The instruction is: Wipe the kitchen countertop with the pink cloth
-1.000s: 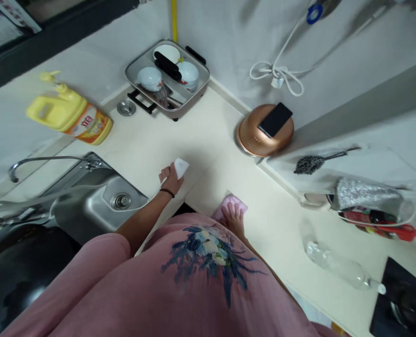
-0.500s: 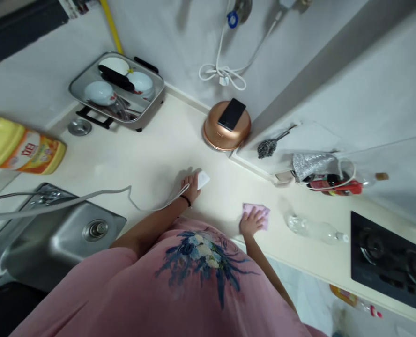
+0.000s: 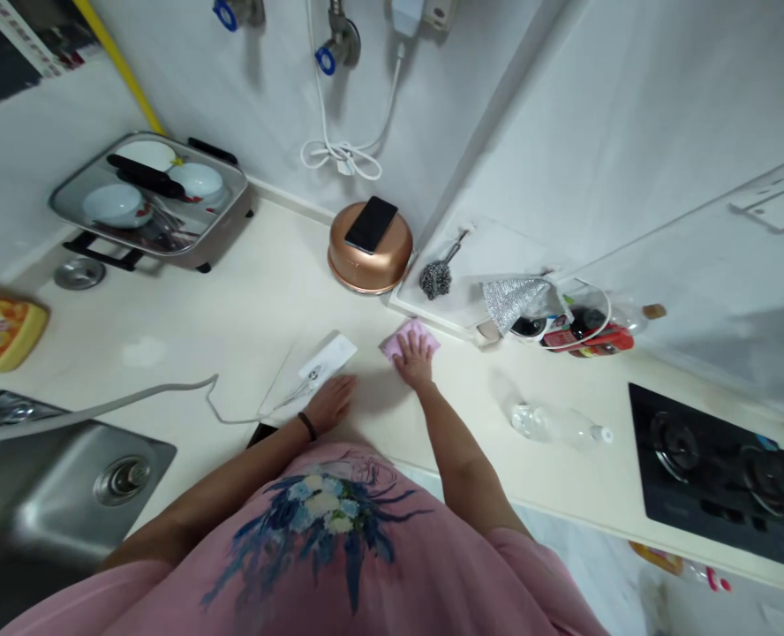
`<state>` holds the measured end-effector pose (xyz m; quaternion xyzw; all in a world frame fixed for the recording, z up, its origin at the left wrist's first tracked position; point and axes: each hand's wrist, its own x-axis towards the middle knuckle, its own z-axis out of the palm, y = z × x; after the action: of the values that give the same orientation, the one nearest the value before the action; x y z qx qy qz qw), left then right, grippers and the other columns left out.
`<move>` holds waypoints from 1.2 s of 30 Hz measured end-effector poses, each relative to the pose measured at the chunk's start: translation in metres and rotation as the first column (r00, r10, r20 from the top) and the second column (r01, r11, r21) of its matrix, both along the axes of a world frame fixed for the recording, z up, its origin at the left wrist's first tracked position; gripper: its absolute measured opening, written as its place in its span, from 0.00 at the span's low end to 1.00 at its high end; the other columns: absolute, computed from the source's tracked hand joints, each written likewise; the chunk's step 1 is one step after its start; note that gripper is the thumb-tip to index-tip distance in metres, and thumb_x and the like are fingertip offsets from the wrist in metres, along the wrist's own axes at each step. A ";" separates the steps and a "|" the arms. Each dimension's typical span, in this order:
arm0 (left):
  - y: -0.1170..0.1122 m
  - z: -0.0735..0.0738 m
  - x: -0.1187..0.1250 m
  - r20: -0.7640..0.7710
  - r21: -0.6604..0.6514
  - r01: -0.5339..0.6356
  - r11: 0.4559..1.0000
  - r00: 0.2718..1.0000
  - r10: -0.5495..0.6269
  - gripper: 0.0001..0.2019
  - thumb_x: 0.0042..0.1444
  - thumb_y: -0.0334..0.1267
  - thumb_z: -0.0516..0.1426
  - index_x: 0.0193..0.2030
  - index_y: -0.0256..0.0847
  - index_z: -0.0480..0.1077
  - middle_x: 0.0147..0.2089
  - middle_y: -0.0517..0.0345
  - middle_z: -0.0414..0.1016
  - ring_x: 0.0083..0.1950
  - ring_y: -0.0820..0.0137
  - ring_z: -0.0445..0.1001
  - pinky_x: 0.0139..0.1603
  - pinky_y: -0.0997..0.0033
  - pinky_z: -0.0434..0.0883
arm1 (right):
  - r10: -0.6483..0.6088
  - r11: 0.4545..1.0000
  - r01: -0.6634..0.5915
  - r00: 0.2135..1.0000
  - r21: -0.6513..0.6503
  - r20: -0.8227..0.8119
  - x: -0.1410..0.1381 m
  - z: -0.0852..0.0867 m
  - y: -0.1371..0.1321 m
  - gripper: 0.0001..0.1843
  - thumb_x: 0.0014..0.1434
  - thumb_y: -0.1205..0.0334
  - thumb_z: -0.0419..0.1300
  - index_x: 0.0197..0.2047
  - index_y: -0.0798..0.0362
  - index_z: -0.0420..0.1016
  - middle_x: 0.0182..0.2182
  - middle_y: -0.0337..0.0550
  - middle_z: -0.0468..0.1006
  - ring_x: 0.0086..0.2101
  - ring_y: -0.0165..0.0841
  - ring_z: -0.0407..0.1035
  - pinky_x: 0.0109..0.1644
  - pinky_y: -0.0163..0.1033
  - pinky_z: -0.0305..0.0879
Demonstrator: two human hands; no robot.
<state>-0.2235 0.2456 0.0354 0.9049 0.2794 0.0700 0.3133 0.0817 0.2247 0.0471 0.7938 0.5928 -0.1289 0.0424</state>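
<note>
Wiping seems to be under way: the cloth point(image 3: 392, 345) is pressed on the counter point(image 3: 186, 327), on the near side of the pot point(image 3: 365, 267), under the open, spread right hand point(image 3: 414, 358). How much has been wiped cannot be told; the spots beneath the pot and bottle point(image 3: 531, 421) are covered, so presumably left. By the strip point(image 3: 329, 356), the left hand point(image 3: 331, 404) is lowered, its grip unclear. The cloth's long axis, partly hidden, seems to be set left to right, with 1 corner pointed far.
</note>
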 end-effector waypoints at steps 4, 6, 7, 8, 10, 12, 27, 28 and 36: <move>-0.021 -0.003 -0.002 -0.018 -0.010 -0.057 0.998 0.998 0.057 0.27 0.69 0.40 0.50 0.72 0.41 0.69 0.71 0.41 0.71 0.73 0.55 0.68 0.74 0.48 0.65 | -0.181 0.980 0.159 0.963 0.116 0.202 0.062 0.008 -0.058 0.33 0.75 0.46 0.52 0.79 0.43 0.58 0.80 0.51 0.51 0.76 0.52 0.47 0.77 0.69 0.43; -0.021 0.004 0.002 -0.023 0.038 -0.153 0.987 0.988 0.154 0.26 0.70 0.42 0.50 0.72 0.44 0.70 0.72 0.43 0.70 0.74 0.55 0.66 0.74 0.48 0.63 | -0.243 0.968 0.215 0.936 0.131 0.253 0.084 0.014 -0.093 0.30 0.71 0.47 0.60 0.72 0.47 0.68 0.73 0.53 0.65 0.68 0.49 0.64 0.71 0.65 0.63; -0.019 0.009 0.005 -0.028 0.070 -0.210 0.975 0.977 0.212 0.25 0.71 0.43 0.50 0.72 0.45 0.69 0.73 0.44 0.69 0.75 0.55 0.64 0.75 0.48 0.61 | -0.260 0.964 0.232 0.929 0.131 0.262 0.092 0.017 -0.109 0.28 0.70 0.48 0.63 0.68 0.49 0.71 0.68 0.52 0.71 0.62 0.46 0.70 0.66 0.62 0.70; -0.015 0.015 0.009 -0.036 0.106 -0.273 0.956 0.960 0.278 0.25 0.71 0.44 0.50 0.72 0.46 0.69 0.74 0.45 0.68 0.77 0.54 0.61 0.76 0.47 0.60 | -0.272 0.961 0.245 0.925 0.129 0.266 0.098 0.019 -0.123 0.26 0.69 0.48 0.65 0.65 0.50 0.73 0.64 0.51 0.74 0.58 0.44 0.73 0.62 0.59 0.74; -0.003 0.026 0.017 -0.067 0.180 -0.411 0.894 0.901 0.428 0.28 0.69 0.47 0.53 0.74 0.45 0.66 0.77 0.43 0.63 0.80 0.50 0.55 0.76 0.43 0.56 | -0.293 0.955 0.269 0.917 0.121 0.272 0.101 0.020 -0.148 0.26 0.70 0.48 0.64 0.65 0.51 0.73 0.62 0.51 0.75 0.57 0.43 0.74 0.61 0.58 0.75; 0.010 0.032 0.023 -0.117 0.232 -0.535 0.812 0.814 0.569 0.35 0.66 0.49 0.56 0.77 0.41 0.61 0.79 0.38 0.58 0.80 0.44 0.51 0.76 0.39 0.54 | -0.311 0.950 0.293 0.911 0.107 0.271 0.092 0.014 -0.174 0.28 0.73 0.47 0.58 0.70 0.49 0.70 0.69 0.55 0.70 0.63 0.49 0.69 0.67 0.63 0.69; -0.025 0.034 0.110 -0.332 0.193 -0.518 0.834 0.765 0.552 0.39 0.65 0.47 0.57 0.78 0.32 0.55 0.66 0.30 0.69 0.67 0.42 0.65 0.66 0.43 0.62 | -0.095 0.986 0.091 0.995 0.142 0.026 0.061 -0.033 -0.287 0.35 0.73 0.50 0.46 0.81 0.41 0.54 0.79 0.49 0.55 0.78 0.54 0.42 0.76 0.68 0.45; -0.032 0.034 0.119 -0.318 0.180 -0.493 0.851 0.790 0.525 0.39 0.65 0.46 0.57 0.78 0.32 0.55 0.67 0.30 0.69 0.67 0.42 0.65 0.66 0.44 0.62 | -0.112 0.985 0.105 0.993 0.140 0.041 0.077 -0.029 -0.272 0.35 0.73 0.51 0.45 0.81 0.42 0.53 0.80 0.48 0.54 0.78 0.53 0.43 0.76 0.67 0.45; -0.072 0.029 0.125 -0.098 0.192 -0.319 0.928 0.935 0.341 0.34 0.67 0.44 0.55 0.78 0.39 0.59 0.79 0.37 0.58 0.81 0.43 0.50 0.76 0.41 0.55 | -0.256 0.964 0.239 0.952 0.119 0.165 0.174 0.005 -0.153 0.33 0.73 0.47 0.55 0.77 0.44 0.61 0.79 0.52 0.54 0.75 0.55 0.47 0.76 0.71 0.45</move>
<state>-0.0983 0.1737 0.0641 0.8713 0.4403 0.0868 0.1983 0.2561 0.0718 0.0521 0.8714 0.4879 -0.0324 0.0402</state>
